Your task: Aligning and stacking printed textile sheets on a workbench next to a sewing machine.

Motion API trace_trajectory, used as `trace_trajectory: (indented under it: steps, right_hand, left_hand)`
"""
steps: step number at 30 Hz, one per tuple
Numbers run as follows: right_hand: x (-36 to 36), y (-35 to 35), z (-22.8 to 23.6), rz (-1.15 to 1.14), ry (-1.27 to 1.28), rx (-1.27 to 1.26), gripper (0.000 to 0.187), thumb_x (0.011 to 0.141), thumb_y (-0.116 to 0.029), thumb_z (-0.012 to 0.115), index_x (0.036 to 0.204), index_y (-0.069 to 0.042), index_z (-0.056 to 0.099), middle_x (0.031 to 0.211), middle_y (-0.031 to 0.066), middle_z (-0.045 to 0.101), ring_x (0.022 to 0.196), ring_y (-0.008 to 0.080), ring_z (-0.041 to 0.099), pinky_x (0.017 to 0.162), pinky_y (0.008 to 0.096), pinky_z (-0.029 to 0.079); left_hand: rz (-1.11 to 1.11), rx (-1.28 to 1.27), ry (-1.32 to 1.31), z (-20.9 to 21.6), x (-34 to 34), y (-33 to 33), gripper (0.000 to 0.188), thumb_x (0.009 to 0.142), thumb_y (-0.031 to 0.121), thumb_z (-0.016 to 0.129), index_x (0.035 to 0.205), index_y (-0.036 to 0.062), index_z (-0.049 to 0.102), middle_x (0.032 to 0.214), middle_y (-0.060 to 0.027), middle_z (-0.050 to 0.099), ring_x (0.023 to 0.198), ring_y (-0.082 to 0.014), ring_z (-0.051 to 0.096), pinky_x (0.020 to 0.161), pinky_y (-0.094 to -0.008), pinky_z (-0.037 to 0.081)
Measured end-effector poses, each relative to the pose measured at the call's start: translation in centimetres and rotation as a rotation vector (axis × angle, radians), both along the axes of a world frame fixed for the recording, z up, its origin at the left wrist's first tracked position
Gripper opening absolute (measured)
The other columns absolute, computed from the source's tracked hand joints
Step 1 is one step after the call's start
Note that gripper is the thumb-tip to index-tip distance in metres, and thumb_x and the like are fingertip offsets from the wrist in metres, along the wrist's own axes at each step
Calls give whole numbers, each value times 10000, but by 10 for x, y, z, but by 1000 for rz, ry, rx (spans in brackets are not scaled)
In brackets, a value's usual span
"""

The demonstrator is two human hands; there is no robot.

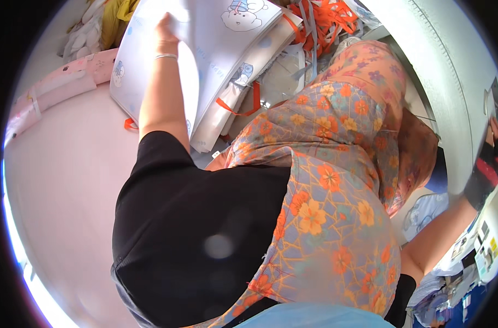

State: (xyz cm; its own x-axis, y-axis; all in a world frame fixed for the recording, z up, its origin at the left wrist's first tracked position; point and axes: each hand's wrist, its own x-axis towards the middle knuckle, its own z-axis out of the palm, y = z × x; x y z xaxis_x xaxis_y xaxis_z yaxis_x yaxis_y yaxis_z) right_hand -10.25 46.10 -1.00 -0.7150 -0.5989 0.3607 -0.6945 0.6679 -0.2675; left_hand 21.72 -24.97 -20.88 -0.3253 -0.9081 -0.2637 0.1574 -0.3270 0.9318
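My left hand [165, 30] reaches far forward onto a white printed sheet [213, 52] with cartoon bears and pale blue marks. Its thumb side lies on top and the other fingers are hidden, so the hand appears to pinch the sheet. More white printed pieces [235, 101] lie stacked under it, with orange-red strips [243, 109] poking out. At the far right rim, my right hand [494, 131] is beside a white surface, in a dark and red wrist covering [483, 174]. Its fingers are partly cut off and small, and I cannot make out what they touch.
A pale pink tabletop [68, 175] spreads on the left, with a pink printed strip [57, 90] along its far edge. Tangled orange and grey strips [320, 24] and yellow cloth [115, 22] lie at the back. A white curved panel [429, 60] stands on the right. A flowered apron [331, 218] covers my lap.
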Motion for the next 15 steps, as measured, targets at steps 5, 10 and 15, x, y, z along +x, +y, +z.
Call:
trace_trajectory:
  steps: [5,10,15]
  right_hand:
    - [41,-50,21,-2,-25,-250,276,981,-85,475,1170,-7,660,1235,131,641,1160,235,576,1046,343,398]
    - [136,-165,-15,464,-307,-270,530,795,-94,740,1280,-27,537,1264,112,595,1120,224,588,906,347,494]
    - [144,-224,-70,351,-1136,-888,555,798,-159,772,1276,-24,523,1273,103,581,1110,209,588,897,340,493]
  left_hand:
    - [34,-14,27,149,-25,0,404,966,268,479,1243,-21,533,1262,-150,599,1198,-316,559,991,-513,455]
    - [-337,-288,307,185,-231,92,375,997,368,479,1134,30,569,1061,-100,595,939,-231,584,847,-352,499]
    - [-326,-1282,-312,156,-396,287,384,970,247,423,979,-68,643,978,-303,643,933,-474,620,828,-528,486]
